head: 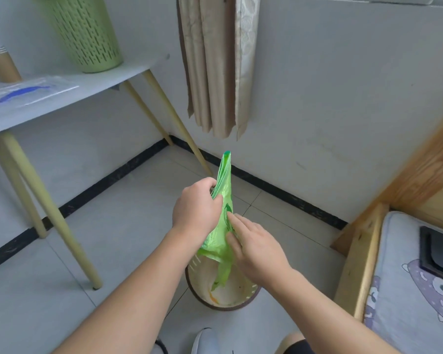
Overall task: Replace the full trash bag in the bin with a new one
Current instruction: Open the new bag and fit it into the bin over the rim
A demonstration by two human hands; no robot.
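A folded green trash bag hangs stretched above a small round bin on the floor. My left hand is shut around the bag's upper part, with a narrow tip sticking up past the fist. My right hand pinches the bag lower down between thumb and fingers, the other fingers spread. The bag's loose lower end dangles into the bin, whose pale inside shows an orange scrap at the bottom. No other bag lines the bin.
A white table with yellow legs stands at the left, carrying a green perforated basket, a cardboard tube and a flat plastic packet. A beige curtain hangs ahead. A wooden bed frame with a mattress sits at the right.
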